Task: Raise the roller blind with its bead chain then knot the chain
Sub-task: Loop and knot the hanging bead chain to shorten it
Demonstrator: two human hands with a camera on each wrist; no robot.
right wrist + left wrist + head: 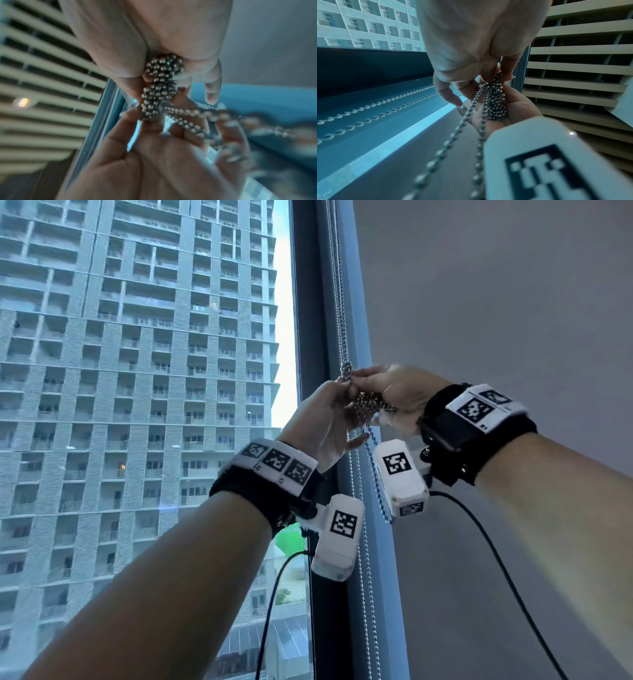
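Observation:
The metal bead chain [342, 302] hangs down along the window frame. Part of it is gathered into a thick bunch [371, 405] between my two raised hands. My left hand [342, 405] pinches the bunch from the left, thumb below. My right hand [373, 385] curls over it from the right, the beads lying in its palm [163, 67]. A small tight twist of chain [346, 369] sits just above my fingers. One loop [380, 494] droops below the hands; two straight strands [363, 559] run on down. The blind itself is out of view.
The dark window frame [308, 302] and pale jamb [359, 320] stand right behind the chain, with a grey wall [513, 302] to the right. A tower block shows through the glass [137, 371]. Black cables [496, 559] trail from the wrist cameras. Slatted ceiling panels [582, 54] are overhead.

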